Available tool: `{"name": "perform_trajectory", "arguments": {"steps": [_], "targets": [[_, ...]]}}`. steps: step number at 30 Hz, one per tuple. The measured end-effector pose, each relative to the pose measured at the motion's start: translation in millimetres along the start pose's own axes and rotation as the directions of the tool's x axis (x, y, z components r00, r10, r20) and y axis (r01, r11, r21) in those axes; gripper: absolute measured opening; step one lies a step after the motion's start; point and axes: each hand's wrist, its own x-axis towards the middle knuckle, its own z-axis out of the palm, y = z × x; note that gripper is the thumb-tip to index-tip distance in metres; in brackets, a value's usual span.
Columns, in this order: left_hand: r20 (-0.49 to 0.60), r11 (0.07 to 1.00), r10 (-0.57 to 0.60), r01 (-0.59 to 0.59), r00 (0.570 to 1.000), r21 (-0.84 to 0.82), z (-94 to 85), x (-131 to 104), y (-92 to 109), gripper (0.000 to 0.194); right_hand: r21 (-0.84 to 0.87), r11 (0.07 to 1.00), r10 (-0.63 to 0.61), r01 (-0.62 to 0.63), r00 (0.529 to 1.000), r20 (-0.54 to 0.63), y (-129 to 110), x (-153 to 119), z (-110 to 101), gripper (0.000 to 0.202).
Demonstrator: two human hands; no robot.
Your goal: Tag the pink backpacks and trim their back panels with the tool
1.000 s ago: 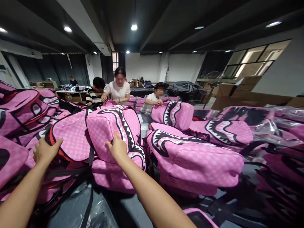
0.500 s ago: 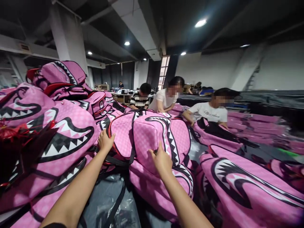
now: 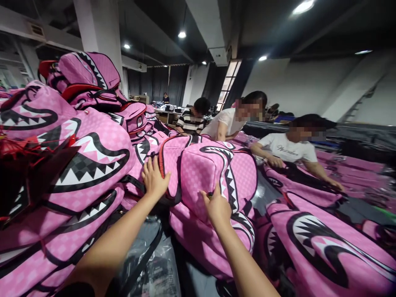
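A pink checkered backpack (image 3: 198,177) with a black-and-white shark-mouth print rests on its side in front of me, on top of another pink backpack (image 3: 198,241). My left hand (image 3: 155,178) lies against its left edge by the red-lined zipper, fingers spread. At the front pocket's lower edge is my right hand (image 3: 217,208), its fingers curled and its thumb and forefinger pointing up. A small dark object shows between that thumb and forefinger; its kind is too hidden to tell.
Many pink backpacks (image 3: 93,161) pile up on the left, beside a dark item with red tassels (image 3: 23,152). Clear plastic bags (image 3: 154,264) lie on the grey table below. Another backpack (image 3: 334,239) is at right. Across the table, a person in white (image 3: 284,148) handles a backpack.
My view has shifted, so the scene sits further right. My left hand's fingers have spread against the backpack's edge. My right hand stays at the front pocket. The person opposite has reached along their backpack.
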Motion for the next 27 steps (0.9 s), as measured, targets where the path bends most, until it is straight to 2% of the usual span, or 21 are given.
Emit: {"name": "perform_trajectory", "arguments": {"steps": [3,5,7,11,15,18,21,27], "targets": [[-0.031,0.988,-0.067,0.062,0.997,-0.143,2.4,16.9,-26.4,0.072,0.031,0.999,0.007,-0.007,1.0,-0.013,1.2,-0.4,0.7,0.071],[-0.034,0.983,-0.094,0.087,0.995,-0.164,2.9,26.4,-37.8,0.064,0.048,0.999,0.004,-0.002,1.0,-0.029,1.9,0.3,2.4,0.07],[-0.023,0.983,-0.097,0.092,0.995,-0.16,1.5,30.9,-41.4,0.057,0.069,0.998,0.013,-0.01,0.999,-0.04,2.3,0.0,3.3,0.069],[0.004,0.981,-0.078,0.077,0.997,-0.18,-6.0,27.7,-35.0,0.049,0.121,0.993,0.007,-0.004,1.0,-0.026,3.4,-5.6,1.1,0.065],[0.042,0.98,-0.074,0.081,0.996,-0.182,-6.9,30.3,-35.7,0.06,0.135,0.988,-0.075,0.079,0.997,-0.035,4.4,-7.1,2.3,0.062],[0.09,0.991,-0.092,0.099,0.992,-0.084,-3.2,34.6,-38.1,0.076,0.114,0.986,-0.11,0.118,0.992,-0.067,4.6,-6.8,5.5,0.064],[0.093,0.994,-0.102,0.104,0.99,-0.019,-3.1,32.2,-35.6,0.087,0.106,0.986,-0.121,0.129,0.989,-0.081,4.4,-8.5,7.3,0.066],[0.032,0.993,-0.111,0.109,0.993,0.051,-5.3,22.3,-32.3,0.086,0.117,0.983,-0.132,0.144,0.985,-0.107,5.2,-11.5,9.7,0.068]]}}
